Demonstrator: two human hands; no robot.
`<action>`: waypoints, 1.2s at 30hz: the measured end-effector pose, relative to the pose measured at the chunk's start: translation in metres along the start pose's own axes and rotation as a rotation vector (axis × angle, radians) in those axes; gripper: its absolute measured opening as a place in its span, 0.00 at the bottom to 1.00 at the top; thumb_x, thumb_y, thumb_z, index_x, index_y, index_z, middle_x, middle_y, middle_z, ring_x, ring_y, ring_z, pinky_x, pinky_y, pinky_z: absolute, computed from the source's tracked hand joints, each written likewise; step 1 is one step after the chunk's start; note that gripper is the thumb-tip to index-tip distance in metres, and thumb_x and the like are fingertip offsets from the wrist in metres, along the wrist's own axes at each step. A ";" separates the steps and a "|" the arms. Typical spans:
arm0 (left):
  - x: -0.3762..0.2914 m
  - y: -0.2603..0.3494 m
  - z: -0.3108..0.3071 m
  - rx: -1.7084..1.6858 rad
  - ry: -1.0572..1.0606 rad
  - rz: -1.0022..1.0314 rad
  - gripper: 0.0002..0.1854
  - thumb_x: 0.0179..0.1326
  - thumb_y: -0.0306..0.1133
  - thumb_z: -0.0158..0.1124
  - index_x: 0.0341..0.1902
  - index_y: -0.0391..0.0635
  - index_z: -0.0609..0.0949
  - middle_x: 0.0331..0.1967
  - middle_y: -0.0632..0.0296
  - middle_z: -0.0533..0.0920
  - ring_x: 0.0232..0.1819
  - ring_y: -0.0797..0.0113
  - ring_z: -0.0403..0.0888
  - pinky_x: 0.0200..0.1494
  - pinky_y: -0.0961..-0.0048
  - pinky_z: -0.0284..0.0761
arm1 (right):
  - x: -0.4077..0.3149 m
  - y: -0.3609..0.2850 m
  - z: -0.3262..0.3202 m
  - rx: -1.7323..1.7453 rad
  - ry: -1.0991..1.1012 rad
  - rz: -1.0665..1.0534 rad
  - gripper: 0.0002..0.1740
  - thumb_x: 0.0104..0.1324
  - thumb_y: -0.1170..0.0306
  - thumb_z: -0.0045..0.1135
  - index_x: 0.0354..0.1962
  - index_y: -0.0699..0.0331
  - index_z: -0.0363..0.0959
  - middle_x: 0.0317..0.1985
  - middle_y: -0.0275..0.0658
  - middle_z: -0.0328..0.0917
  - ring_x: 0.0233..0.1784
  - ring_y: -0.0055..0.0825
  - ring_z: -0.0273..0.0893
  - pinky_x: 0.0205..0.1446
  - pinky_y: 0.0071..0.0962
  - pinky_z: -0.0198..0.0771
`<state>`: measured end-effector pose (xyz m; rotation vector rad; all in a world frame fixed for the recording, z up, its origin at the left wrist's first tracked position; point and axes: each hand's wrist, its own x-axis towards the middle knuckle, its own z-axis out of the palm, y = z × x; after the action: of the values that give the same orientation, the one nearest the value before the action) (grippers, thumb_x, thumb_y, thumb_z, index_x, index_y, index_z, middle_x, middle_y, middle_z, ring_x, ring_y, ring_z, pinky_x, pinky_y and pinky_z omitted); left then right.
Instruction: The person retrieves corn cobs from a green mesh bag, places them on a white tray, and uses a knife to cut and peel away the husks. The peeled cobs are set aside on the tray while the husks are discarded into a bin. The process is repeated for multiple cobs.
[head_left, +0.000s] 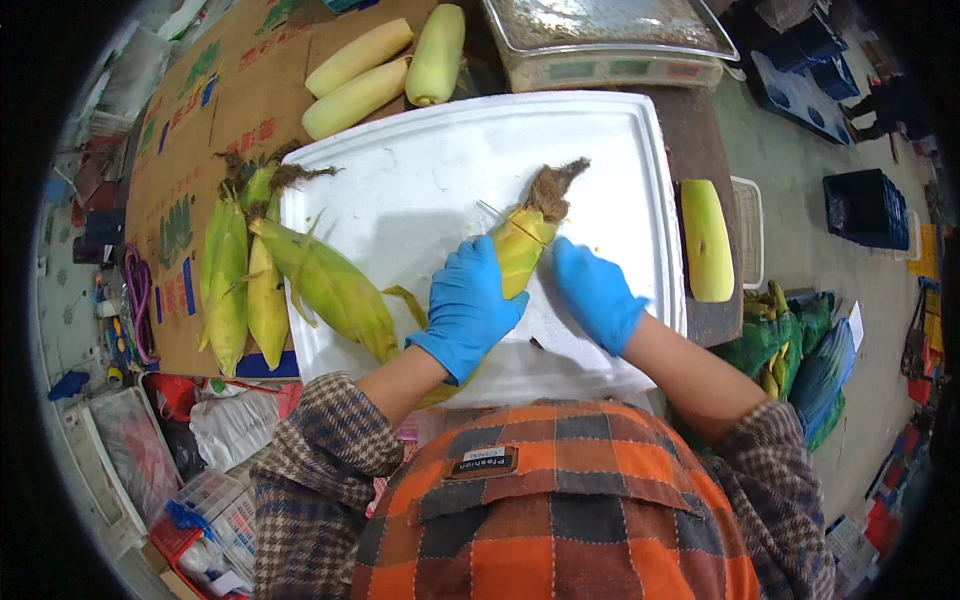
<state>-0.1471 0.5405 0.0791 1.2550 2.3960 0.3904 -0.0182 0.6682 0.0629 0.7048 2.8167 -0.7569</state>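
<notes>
An unhusked ear of corn (517, 262) with brown silk (551, 191) at its far end lies on a white foam board (390, 195). My left hand (469, 304), in a blue glove, grips this ear around its middle. In my right hand (596, 292), also gloved in blue, is a knife; its thin blade (491, 210) lies across the ear just below the silk. The handle is hidden by the fingers. Left of my left hand, another green-husked ear (330, 289) rests across the board's edge.
More husked ears (225, 277) lie on printed cardboard (180, 165) at left. Several trimmed, pale ears (356, 97) sit beyond the board, and one (706, 240) is at its right. A weighing scale (615, 67) stands behind. Green net sacks (784, 337) are at lower right.
</notes>
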 end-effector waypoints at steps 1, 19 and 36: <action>0.000 0.000 0.001 0.019 -0.005 0.023 0.29 0.48 0.47 0.70 0.46 0.39 0.70 0.37 0.43 0.76 0.40 0.43 0.77 0.41 0.51 0.73 | 0.003 -0.001 -0.002 0.000 0.016 -0.015 0.10 0.62 0.73 0.50 0.39 0.68 0.62 0.31 0.54 0.75 0.30 0.50 0.78 0.31 0.42 0.75; -0.033 -0.003 -0.048 -1.064 -0.488 -0.127 0.39 0.52 0.33 0.70 0.67 0.38 0.64 0.53 0.58 0.77 0.53 0.67 0.75 0.56 0.72 0.72 | -0.024 0.014 0.010 0.028 0.021 0.054 0.12 0.66 0.68 0.47 0.39 0.69 0.63 0.28 0.56 0.78 0.30 0.51 0.79 0.33 0.43 0.75; -0.104 0.041 -0.081 0.076 0.356 0.645 0.45 0.50 0.23 0.69 0.72 0.52 0.60 0.71 0.53 0.58 0.70 0.50 0.58 0.72 0.59 0.53 | -0.056 -0.054 -0.056 1.875 -0.342 0.038 0.32 0.62 0.63 0.62 0.58 0.71 0.61 0.48 0.44 0.77 0.48 0.29 0.79 0.50 0.26 0.78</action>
<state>-0.1029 0.4721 0.1904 2.1428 2.2257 0.7663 0.0048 0.6323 0.1487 0.5376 1.0293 -2.9321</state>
